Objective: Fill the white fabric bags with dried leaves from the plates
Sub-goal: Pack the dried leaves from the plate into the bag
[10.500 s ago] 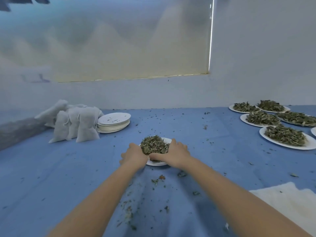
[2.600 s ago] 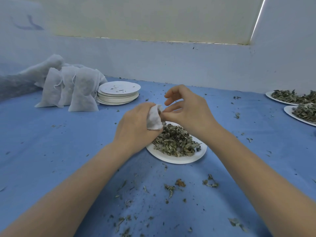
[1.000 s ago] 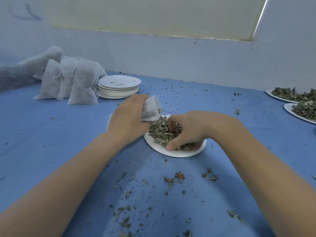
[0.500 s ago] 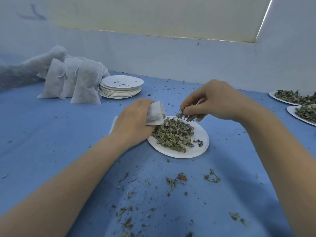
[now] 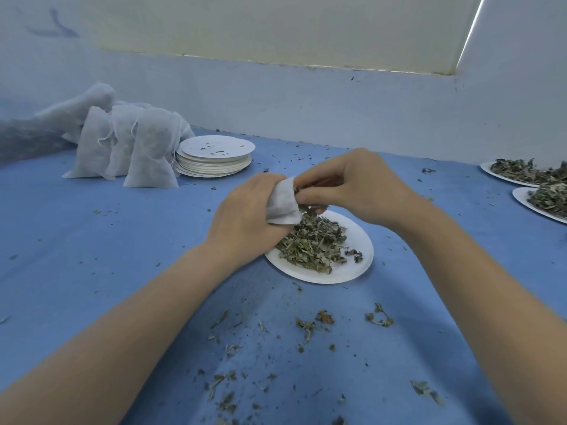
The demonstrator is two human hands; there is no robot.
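Note:
A white paper plate [image 5: 352, 268] with a heap of dried leaves [image 5: 313, 243] lies on the blue cloth in the middle. Just above its left rim my left hand [image 5: 245, 216] grips a small white fabric bag [image 5: 283, 205], mouth turned to the right. My right hand [image 5: 352, 185] pinches a tuft of dried leaves at the bag's mouth, fingertips touching the fabric. How full the bag is cannot be seen.
Several stuffed white bags [image 5: 129, 148] lean together at the back left beside a stack of bare paper plates [image 5: 214, 157]. Two more leaf-laden plates [image 5: 521, 174] sit at the right edge. Leaf crumbs [image 5: 306, 326] litter the cloth near me. A wall runs behind.
My right hand scooped leaves from the plate, lifted them and moved left to the bag's mouth. The left hand has kept hold of the bag.

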